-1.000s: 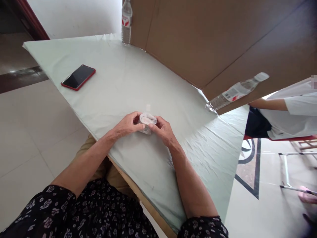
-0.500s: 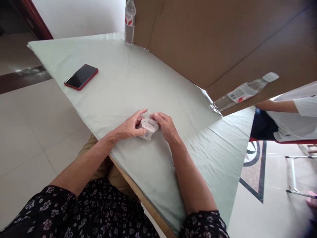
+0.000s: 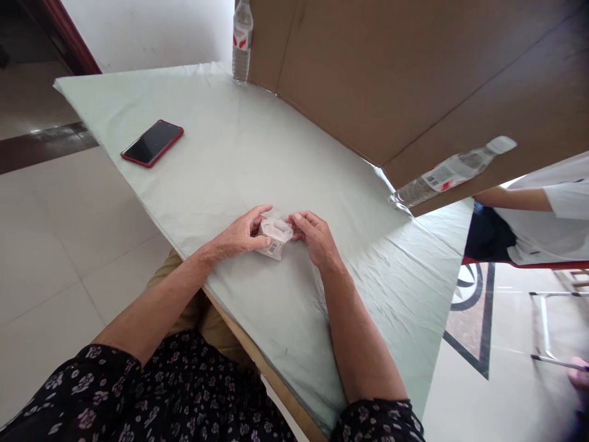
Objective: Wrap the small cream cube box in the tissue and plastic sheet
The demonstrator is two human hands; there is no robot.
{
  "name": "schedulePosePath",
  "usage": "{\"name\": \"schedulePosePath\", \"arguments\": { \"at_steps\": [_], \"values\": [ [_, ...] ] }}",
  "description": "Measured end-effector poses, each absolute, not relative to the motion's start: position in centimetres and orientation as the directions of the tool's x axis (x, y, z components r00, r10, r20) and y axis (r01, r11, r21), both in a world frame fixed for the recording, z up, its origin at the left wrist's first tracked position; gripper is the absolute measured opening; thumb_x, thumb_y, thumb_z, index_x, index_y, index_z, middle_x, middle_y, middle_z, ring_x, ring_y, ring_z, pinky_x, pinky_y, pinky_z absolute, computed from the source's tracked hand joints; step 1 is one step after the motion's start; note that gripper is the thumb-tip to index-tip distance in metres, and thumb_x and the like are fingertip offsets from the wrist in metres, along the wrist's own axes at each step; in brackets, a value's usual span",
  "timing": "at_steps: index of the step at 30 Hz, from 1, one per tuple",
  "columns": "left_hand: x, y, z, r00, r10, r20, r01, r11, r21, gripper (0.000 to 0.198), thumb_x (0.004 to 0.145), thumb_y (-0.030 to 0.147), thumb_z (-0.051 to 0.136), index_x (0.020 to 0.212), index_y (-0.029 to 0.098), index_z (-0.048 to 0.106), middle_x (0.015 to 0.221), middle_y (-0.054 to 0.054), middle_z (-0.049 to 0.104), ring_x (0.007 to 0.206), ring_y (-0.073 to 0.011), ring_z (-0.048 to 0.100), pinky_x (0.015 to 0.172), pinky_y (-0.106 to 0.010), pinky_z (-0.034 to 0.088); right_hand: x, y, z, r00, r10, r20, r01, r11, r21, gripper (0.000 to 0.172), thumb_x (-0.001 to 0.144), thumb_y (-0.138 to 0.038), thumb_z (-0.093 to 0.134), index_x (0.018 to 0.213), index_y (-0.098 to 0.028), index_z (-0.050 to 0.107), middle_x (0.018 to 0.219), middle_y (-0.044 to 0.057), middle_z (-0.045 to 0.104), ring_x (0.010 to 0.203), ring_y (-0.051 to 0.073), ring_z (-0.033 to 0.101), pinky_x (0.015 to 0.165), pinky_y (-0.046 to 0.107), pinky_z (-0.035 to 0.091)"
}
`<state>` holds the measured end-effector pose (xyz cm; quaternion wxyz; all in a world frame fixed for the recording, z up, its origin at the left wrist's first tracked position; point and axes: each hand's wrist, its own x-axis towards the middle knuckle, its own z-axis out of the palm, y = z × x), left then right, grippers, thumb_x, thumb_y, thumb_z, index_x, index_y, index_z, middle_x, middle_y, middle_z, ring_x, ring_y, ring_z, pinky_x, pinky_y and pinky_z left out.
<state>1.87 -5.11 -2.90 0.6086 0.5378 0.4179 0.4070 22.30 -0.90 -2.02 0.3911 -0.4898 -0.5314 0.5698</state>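
Near the front edge of the cloth-covered table is a small pale box (image 3: 274, 247) with a barcode-like print on its side. Thin clear plastic wrap (image 3: 281, 229) lies loosely crumpled over its top. My left hand (image 3: 245, 234) grips the box from the left, with the thumb on the printed side and some fingers hidden behind. At the box's right, my right hand (image 3: 314, 235) has thumb and fingers pinched together at the edge of the plastic.
A phone (image 3: 153, 143) in a red case lies at the left. One clear bottle (image 3: 242, 46) stands at the back; another bottle (image 3: 453, 172) is at the right, both against a tall cardboard panel (image 3: 368, 73). Beyond it, a person's arm (image 3: 515, 197) shows. Pale green cloth (image 3: 221, 153) covers the table.
My right hand has shifted slightly right, its fingers more curled, and the plastic sits a little differently over the box. My left hand stays almost still on the box.
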Motion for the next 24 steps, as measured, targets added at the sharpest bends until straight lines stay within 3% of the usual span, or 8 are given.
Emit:
{"name": "schedulePosePath", "arguments": {
  "at_steps": [3,8,13,18,22,24],
  "values": [
    [1.9,-5.2,-2.9,0.329,0.942,-0.071,-0.06,0.096,0.994,0.098,0.068,0.029,0.075,0.154,0.012,0.031,0.126,-0.015,0.063,0.111,-0.0265,0.062,0.09,-0.035,0.049,23.3,-1.2,-2.0,-0.278,0.955,-0.101,0.195,-0.047,-0.98,0.031,0.076,-0.052,0.076,0.081,-0.022,0.071,0.078,0.0,0.066,0.073,0.014,0.058,0.066,0.027,0.046],
    [1.8,-5.2,-3.1,0.33,0.943,-0.045,-0.069,0.072,0.995,0.096,0.069,0.027,0.074,0.154,0.014,0.031,0.121,-0.014,0.064,0.106,-0.0239,0.063,0.087,-0.033,0.049,23.4,-1.5,-2.0,-0.281,0.955,0.09,0.235,0.16,-0.959,0.027,0.076,-0.049,0.078,0.086,-0.024,0.074,0.113,0.005,0.07,0.101,0.021,0.064,0.081,0.033,0.049],
    [1.8,-5.1,-3.5,0.337,0.941,-0.03,-0.055,0.052,0.997,0.093,0.069,0.026,0.074,0.152,0.016,0.034,0.112,-0.01,0.064,0.101,-0.0225,0.064,0.084,-0.033,0.05,23.2,-1.5,-2.1,-0.338,0.939,0.071,0.323,0.186,-0.928,0.027,0.081,-0.052,0.073,0.082,-0.026,0.078,0.118,0.008,0.071,0.113,0.026,0.063,0.089,0.039,0.049],
    [1.7,-5.1,-3.5,0.357,0.933,-0.032,-0.046,0.052,0.998,0.093,0.07,0.025,0.073,0.154,0.018,0.033,0.11,-0.008,0.063,0.099,-0.0214,0.063,0.085,-0.033,0.05,22.7,-1.7,-2.5,-0.396,0.915,0.077,0.255,0.19,-0.948,0.027,0.087,-0.051,0.067,0.083,-0.028,0.079,0.118,0.005,0.071,0.125,0.026,0.059,0.105,0.042,0.043],
    [1.7,-5.1,-3.2,0.372,0.926,-0.059,-0.042,0.08,0.996,0.094,0.069,0.026,0.074,0.154,0.019,0.033,0.109,-0.008,0.063,0.097,-0.0218,0.064,0.081,-0.032,0.052,21.9,-1.9,-3.0,-0.367,0.925,0.1,0.244,0.199,-0.949,0.028,0.088,-0.049,0.065,0.078,-0.025,0.076,0.117,0.006,0.07,0.122,0.026,0.06,0.103,0.042,0.044],
    [1.7,-5.1,-3.1,0.369,0.927,-0.071,-0.049,0.095,0.994,0.095,0.069,0.025,0.074,0.154,0.019,0.033,0.111,-0.008,0.062,0.096,-0.0217,0.064,0.08,-0.032,0.052,21.4,-2.0,-3.3,-0.299,0.948,0.106,0.214,0.175,-0.961,0.025,0.084,-0.049,0.069,0.079,-0.024,0.072,0.118,0.005,0.068,0.109,0.023,0.064,0.094,0.039,0.049]
  ]
}}
